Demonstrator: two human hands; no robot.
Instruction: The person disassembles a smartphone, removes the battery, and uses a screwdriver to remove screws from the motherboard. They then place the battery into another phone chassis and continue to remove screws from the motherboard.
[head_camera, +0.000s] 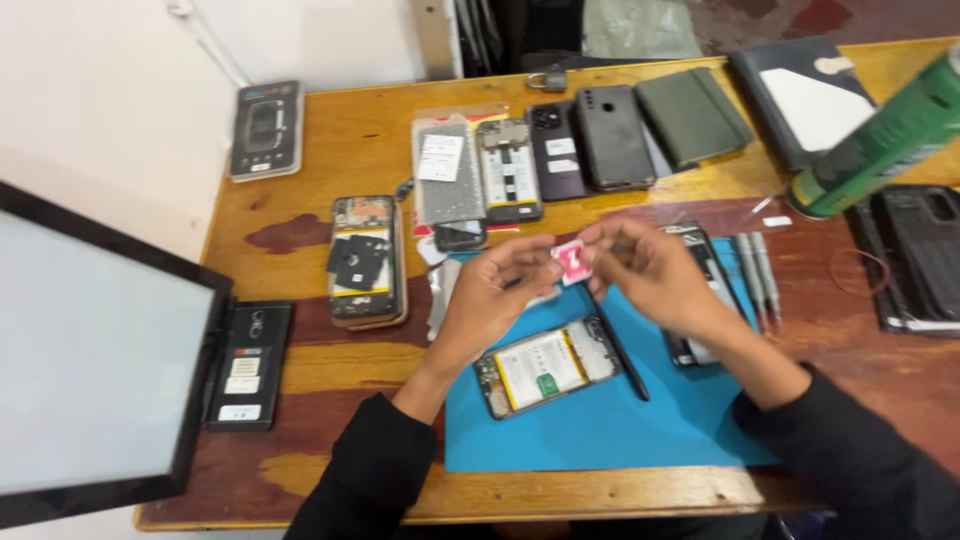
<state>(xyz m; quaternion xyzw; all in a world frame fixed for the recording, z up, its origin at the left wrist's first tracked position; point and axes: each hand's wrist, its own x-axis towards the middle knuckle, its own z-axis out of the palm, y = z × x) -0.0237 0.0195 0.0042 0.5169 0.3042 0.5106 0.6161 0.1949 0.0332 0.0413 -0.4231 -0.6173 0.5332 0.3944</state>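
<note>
1. You pinch a small pink-and-white square packet (571, 262) between the fingertips of your left hand (497, 292) and right hand (650, 272), held above the blue rectangular work mat (600, 420).
2. Below it on the mat lies an opened smartphone with its battery exposed (548, 366), a black stylus-like tool (622, 352) beside it.
3. The worn wooden table (330, 370) carries more dismantled phones; a pale wall stands behind.

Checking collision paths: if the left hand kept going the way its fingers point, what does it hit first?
The left hand points up-right at the small pink packet it already pinches, with the right hand just beyond. Depth past that is unclear.
</note>
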